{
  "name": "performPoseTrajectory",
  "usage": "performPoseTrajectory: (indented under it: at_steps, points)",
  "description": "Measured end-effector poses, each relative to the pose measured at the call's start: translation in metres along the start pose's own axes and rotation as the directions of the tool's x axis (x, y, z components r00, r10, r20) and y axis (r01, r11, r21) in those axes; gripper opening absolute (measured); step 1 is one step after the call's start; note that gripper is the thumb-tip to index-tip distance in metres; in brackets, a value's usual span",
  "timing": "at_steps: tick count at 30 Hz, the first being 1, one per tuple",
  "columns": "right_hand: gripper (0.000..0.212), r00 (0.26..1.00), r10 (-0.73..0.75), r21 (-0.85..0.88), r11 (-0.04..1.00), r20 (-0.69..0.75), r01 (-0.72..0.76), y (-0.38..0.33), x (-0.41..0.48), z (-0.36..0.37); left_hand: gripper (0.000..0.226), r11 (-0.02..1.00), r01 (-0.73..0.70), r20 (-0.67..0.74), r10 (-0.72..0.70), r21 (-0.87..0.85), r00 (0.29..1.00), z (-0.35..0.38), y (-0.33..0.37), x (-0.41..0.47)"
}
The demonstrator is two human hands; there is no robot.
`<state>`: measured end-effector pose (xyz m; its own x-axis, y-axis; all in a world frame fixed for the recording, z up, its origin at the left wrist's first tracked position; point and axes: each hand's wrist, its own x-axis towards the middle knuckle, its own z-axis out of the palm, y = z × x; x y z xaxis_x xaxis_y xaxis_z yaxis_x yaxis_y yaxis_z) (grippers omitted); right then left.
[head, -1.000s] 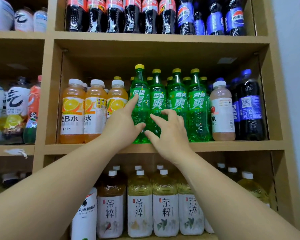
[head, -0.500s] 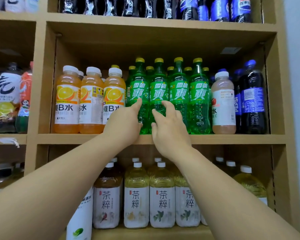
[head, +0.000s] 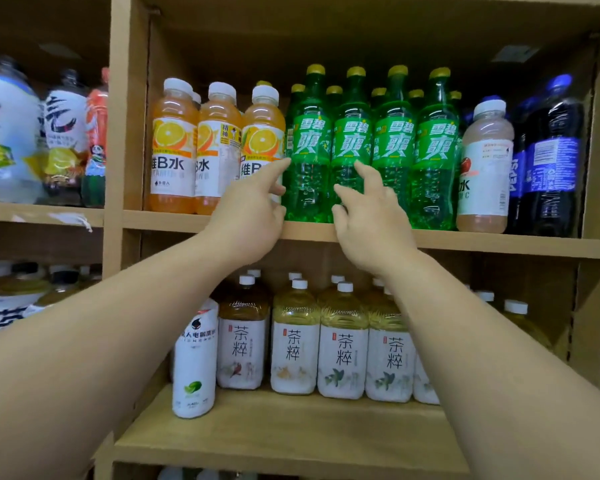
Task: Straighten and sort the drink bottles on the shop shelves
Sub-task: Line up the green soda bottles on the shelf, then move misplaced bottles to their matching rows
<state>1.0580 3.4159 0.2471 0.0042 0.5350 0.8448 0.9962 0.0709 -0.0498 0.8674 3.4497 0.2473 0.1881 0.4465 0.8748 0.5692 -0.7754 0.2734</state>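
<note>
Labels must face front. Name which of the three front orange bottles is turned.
The middle orange bottle: its label shows a yellow text panel, while the left bottle and right bottle show a full orange slice.

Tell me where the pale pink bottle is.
Head view, right side: the pale pink bottle stands on the middle shelf between green bottles and dark cola bottles.

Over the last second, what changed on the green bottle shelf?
The leftmost front Sprite bottle, which stood forward of its row, went back into line. The left hand let go of it and the right hand came off the second Sprite bottle; both are now open, close in front. The orange vitamin drinks, Pepsi bottles and tea bottles stayed put.
</note>
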Motion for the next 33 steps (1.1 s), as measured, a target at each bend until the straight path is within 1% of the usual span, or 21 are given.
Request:
performPoseTrajectory:
  at_steps: [1,2,4,5,7,8,10,12,13,15,16,18,20,24,26,28,30,33]
  points:
    - [0.048,1.000,-0.001,0.038,0.999,-0.004,0.001,0.001,-0.003,0.000,0.062,0.999,-0.010,-0.046,0.009,-0.041,0.999,-0.009,-0.005,-0.010]
    - [0.049,0.999,-0.002,0.081,0.997,-0.037,0.005,0.002,-0.008,0.002,0.057,0.996,-0.020,-0.095,0.012,-0.088,0.995,-0.018,-0.010,-0.023]
    - [0.048,0.980,-0.006,0.154,0.987,-0.197,0.037,0.000,-0.024,0.008,0.048,0.986,-0.033,-0.186,0.002,-0.166,0.983,-0.033,-0.021,-0.053]
    - [0.046,0.956,-0.009,0.176,0.982,-0.295,0.064,-0.003,-0.034,0.012,0.044,0.982,-0.026,-0.215,-0.015,-0.185,0.976,-0.038,-0.028,-0.070]
    - [0.039,0.897,-0.009,0.221,0.968,-0.443,0.119,-0.017,-0.054,0.026,0.042,0.985,0.033,-0.236,-0.073,-0.170,0.969,-0.041,-0.044,-0.100]
    - [0.036,0.878,-0.003,0.253,0.957,-0.479,0.142,-0.025,-0.064,0.035,0.043,0.986,0.082,-0.232,-0.114,-0.142,0.966,-0.039,-0.054,-0.114]
    - [0.032,0.881,0.021,0.354,0.920,-0.473,0.169,-0.044,-0.081,0.056,0.046,0.976,0.195,-0.212,-0.211,-0.092,0.954,-0.029,-0.075,-0.138]
    - [0.028,0.926,0.059,0.467,0.874,-0.373,0.132,-0.062,-0.096,0.082,0.050,0.951,0.299,-0.177,-0.309,-0.081,0.934,-0.014,-0.097,-0.158]
    - [0.027,0.954,0.079,0.515,0.853,-0.289,0.086,-0.069,-0.103,0.097,0.051,0.932,0.353,-0.145,-0.361,-0.080,0.921,-0.007,-0.107,-0.166]
    - [0.027,0.994,0.094,0.603,0.797,-0.064,-0.036,-0.082,-0.116,0.129,0.053,0.894,0.443,-0.060,-0.447,-0.066,0.892,0.007,-0.124,-0.181]
    - [0.028,0.994,0.091,0.637,0.763,0.062,-0.110,-0.087,-0.122,0.144,0.056,0.879,0.474,-0.013,-0.475,-0.050,0.880,0.014,-0.132,-0.189]
    - [0.032,0.957,0.083,0.674,0.693,0.277,-0.255,-0.096,-0.134,0.171,0.063,0.854,0.521,0.076,-0.519,-0.003,0.851,0.027,-0.148,-0.204]
    - [0.037,0.911,0.080,0.685,0.633,0.405,-0.360,-0.104,-0.145,0.192,0.065,0.835,0.550,0.125,-0.547,0.013,0.828,0.036,-0.162,-0.213]
    - [0.040,0.856,0.095,0.703,0.528,0.508,-0.475,-0.115,-0.161,0.217,0.056,0.796,0.594,0.170,-0.573,-0.119,0.802,0.043,-0.176,-0.216]
    - [0.042,0.832,0.080,0.707,0.486,0.550,-0.514,-0.116,-0.165,0.223,0.058,0.787,0.593,0.229,-0.553,-0.172,0.801,0.046,-0.184,-0.220]
    - [0.042,0.819,0.078,0.713,0.451,0.568,-0.537,-0.113,-0.166,0.228,0.062,0.781,0.598,0.299,-0.536,-0.180,0.790,0.049,-0.191,-0.225]
    - [0.047,0.807,0.056,0.714,0.433,0.588,-0.550,-0.110,-0.165,0.230,0.067,0.784,0.597,0.323,-0.528,-0.170,0.785,0.051,-0.196,-0.230]
    - [0.056,0.796,-0.030,0.718,0.454,0.604,-0.528,-0.112,-0.166,0.233,0.068,0.816,0.563,0.285,-0.512,-0.133,0.810,0.054,-0.196,-0.232]
